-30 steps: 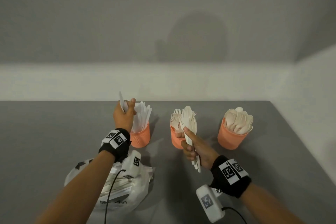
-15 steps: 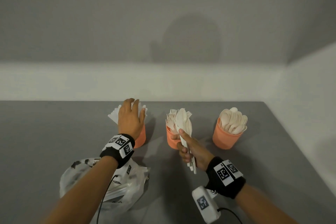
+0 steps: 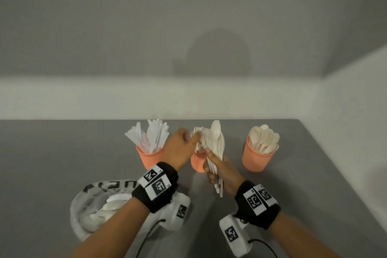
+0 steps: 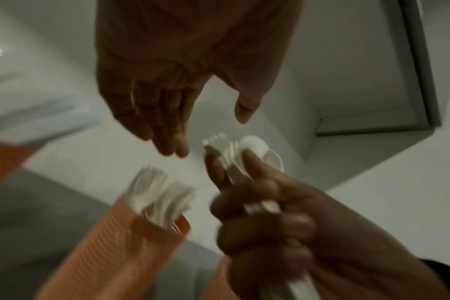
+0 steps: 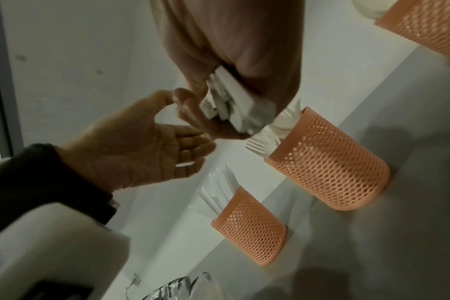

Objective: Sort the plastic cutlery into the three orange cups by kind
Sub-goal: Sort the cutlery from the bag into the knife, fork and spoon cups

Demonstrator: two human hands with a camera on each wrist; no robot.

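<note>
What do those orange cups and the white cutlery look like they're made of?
The orange cups look like moulded plastic, matte, with walls pierced in an open honeycomb mesh. The bundle of cutlery gripped in the right hand looks like thin plastic, off-white with a dull sheen; the spoons seem creamier than the knives, so possibly a different plastic. The bag appears to be thin translucent film, crinkled and glossy.

A bare staged recording corner, not a lived-in kitchen; plain grey table (image 3: 62, 153) set against blank white walls (image 3: 188, 27); coded marker bands (image 3: 156, 184) and wired cameras (image 3: 234, 236) on both wrists.
</note>
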